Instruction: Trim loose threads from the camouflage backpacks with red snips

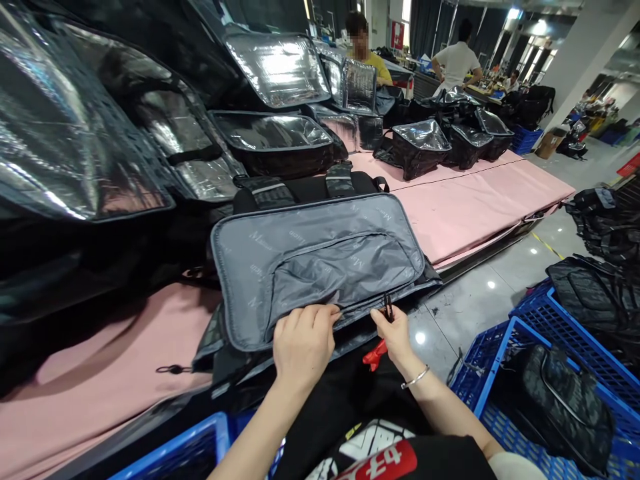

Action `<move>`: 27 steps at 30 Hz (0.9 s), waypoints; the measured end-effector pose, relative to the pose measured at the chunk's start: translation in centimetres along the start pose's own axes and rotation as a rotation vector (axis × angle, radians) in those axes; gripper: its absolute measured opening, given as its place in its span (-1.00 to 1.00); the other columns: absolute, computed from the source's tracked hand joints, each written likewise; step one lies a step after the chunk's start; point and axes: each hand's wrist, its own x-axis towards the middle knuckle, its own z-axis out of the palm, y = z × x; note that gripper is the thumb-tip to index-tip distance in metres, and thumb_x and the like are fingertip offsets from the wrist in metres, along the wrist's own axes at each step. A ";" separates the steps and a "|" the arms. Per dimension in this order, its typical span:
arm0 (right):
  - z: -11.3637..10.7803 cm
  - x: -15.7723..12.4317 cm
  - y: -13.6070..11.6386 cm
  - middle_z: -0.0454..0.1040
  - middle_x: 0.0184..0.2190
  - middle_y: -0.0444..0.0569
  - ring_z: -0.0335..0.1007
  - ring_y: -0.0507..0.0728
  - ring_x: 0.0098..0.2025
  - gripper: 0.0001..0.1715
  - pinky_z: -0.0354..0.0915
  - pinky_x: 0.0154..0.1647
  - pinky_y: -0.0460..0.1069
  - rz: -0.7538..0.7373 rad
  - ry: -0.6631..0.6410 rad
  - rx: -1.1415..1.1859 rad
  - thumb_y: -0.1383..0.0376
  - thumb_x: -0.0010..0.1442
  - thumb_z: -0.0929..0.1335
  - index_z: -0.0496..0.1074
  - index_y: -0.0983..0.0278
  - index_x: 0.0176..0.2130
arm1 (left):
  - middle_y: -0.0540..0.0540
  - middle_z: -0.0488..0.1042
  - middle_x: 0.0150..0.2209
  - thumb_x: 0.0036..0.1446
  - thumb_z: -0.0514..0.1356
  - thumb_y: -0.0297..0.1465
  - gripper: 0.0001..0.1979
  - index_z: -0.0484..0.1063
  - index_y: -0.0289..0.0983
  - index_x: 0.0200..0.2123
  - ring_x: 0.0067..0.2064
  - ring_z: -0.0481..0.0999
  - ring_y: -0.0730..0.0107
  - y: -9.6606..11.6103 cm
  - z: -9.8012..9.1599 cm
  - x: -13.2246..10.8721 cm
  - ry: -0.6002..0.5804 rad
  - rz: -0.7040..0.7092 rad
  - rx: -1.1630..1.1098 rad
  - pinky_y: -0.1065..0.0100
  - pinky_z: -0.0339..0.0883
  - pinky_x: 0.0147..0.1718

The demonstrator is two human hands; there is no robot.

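An opened backpack lies in front of me with its grey printed lining [320,243] face up, and a loose inner pocket panel bulges in the middle. My left hand [305,340] presses on the near edge of the lining, with thumb and fingers pinched on the seam there. Close to the right end of that same edge is my right hand [394,333], closed around small dark thread snips [389,307] whose tips point up. Red material [375,357] hangs below the right palm. The backpack's shoulder straps [340,180] lie beyond the lining.
Silver-lined bags [277,67] are piled at the left and back of the pink-covered table [480,200]. Blue crates [500,360] with dark bags stand on the floor at right; another blue crate [185,447] is below me. Several people work farther back.
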 end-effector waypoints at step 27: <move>1.6 -0.5 -0.1 -0.06 -0.67 -0.27 -0.20 -0.13 -0.64 -0.47 -0.17 -0.64 -0.15 0.021 0.096 0.260 0.07 -0.05 0.40 0.00 0.30 -0.50 | -0.15 0.44 -0.33 0.03 0.16 -0.42 -0.87 0.45 -0.31 -0.31 -0.34 0.40 0.39 3.9 -0.2 -3.5 -0.037 -0.452 -0.648 0.40 0.26 -0.29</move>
